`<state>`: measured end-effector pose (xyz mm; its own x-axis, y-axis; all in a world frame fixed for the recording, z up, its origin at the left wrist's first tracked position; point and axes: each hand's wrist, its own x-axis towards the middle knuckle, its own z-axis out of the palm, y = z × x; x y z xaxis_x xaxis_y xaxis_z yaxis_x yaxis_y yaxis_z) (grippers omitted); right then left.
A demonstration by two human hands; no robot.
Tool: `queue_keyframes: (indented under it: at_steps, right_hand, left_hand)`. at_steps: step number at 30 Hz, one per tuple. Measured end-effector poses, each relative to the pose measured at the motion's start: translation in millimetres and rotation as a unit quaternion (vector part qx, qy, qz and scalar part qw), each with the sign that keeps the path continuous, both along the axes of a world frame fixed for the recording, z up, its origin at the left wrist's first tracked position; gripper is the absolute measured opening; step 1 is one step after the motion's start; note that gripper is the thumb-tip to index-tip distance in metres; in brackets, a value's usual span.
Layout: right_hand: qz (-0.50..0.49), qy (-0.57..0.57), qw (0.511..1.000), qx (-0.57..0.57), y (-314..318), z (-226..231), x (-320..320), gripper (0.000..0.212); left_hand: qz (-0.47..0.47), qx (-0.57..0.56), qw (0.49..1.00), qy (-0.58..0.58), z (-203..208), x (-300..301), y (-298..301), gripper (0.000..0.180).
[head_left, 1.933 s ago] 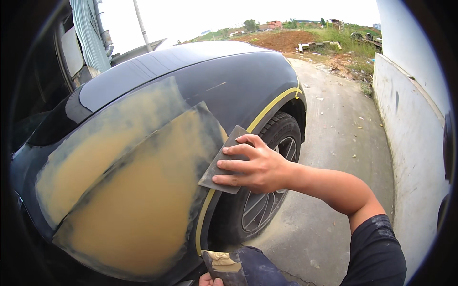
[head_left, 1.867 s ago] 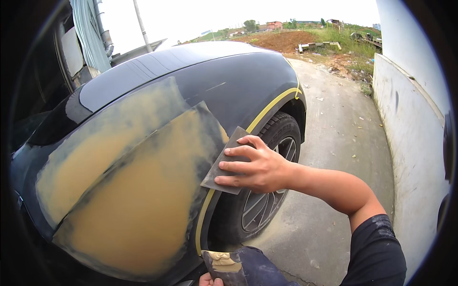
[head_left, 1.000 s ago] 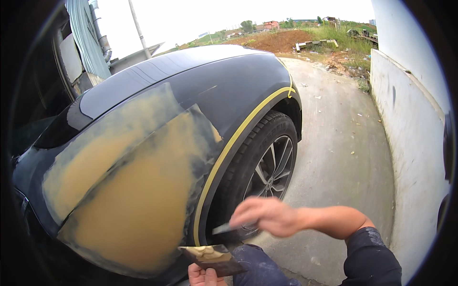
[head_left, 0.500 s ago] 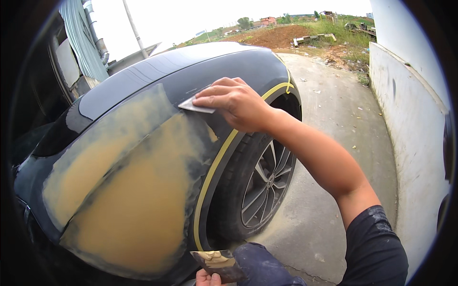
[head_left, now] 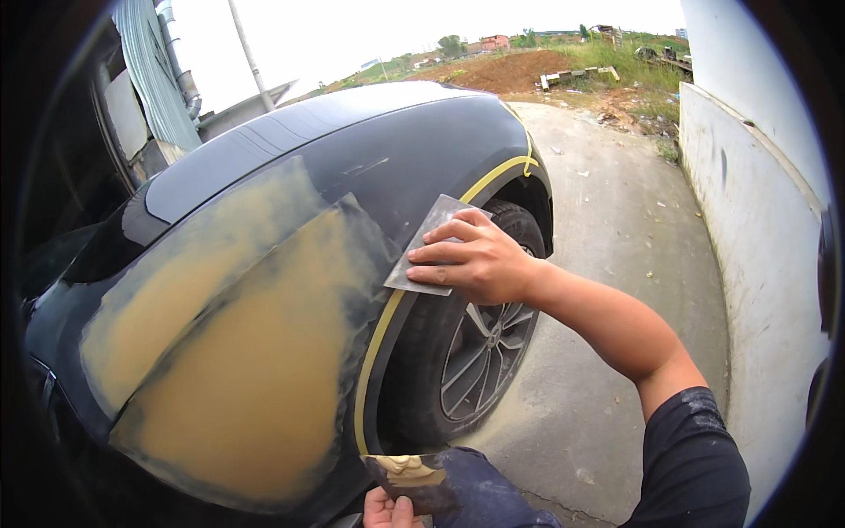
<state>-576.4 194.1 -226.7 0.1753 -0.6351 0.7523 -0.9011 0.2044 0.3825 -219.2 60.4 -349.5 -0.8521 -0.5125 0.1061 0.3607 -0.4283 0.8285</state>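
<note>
A dark car point(head_left: 422, 145) bearing tan putty point(head_left: 246, 378) and yellow tape point(head_left: 374, 348) marks an outdoor repair spot on a concrete lane point(head_left: 607, 326), with a white wall point(head_left: 748, 220) at 3 o'clock, corrugated metal point(head_left: 151, 75) at 10, a dirt mound point(head_left: 515, 72) at 1.

From where I sit at the far end of the feed, I can read no text, label, number or sign. Any markings on the tyre sidewall point(head_left: 429, 392) or alloy wheel hub point(head_left: 495, 334) are too small for me.
</note>
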Motion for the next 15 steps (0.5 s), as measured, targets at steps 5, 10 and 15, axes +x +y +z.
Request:
queue_keyframes:
  at_steps: [5, 10, 15]
  right_hand:
    - [0.108, -0.137, 0.975, -0.137, 26.0, 19.8, 47.0, 0.046]
    - [0.467, -0.58, 0.658, 0.115, 9.7, 11.5, 151.4, 0.05]
    - [0.137, -0.206, 0.968, -0.036, -15.5, 19.6, 100.1, 0.041]
  left_hand:
    - [0.001, -0.027, 0.998, 0.058, 8.2, -15.2, 9.6, 0.024]
    - [0.035, -0.082, 0.996, 0.013, 14.1, -30.3, -5.8, 0.025]
    - [0.057, -0.032, 0.984, 0.164, 47.2, -18.9, -22.1, 0.026]
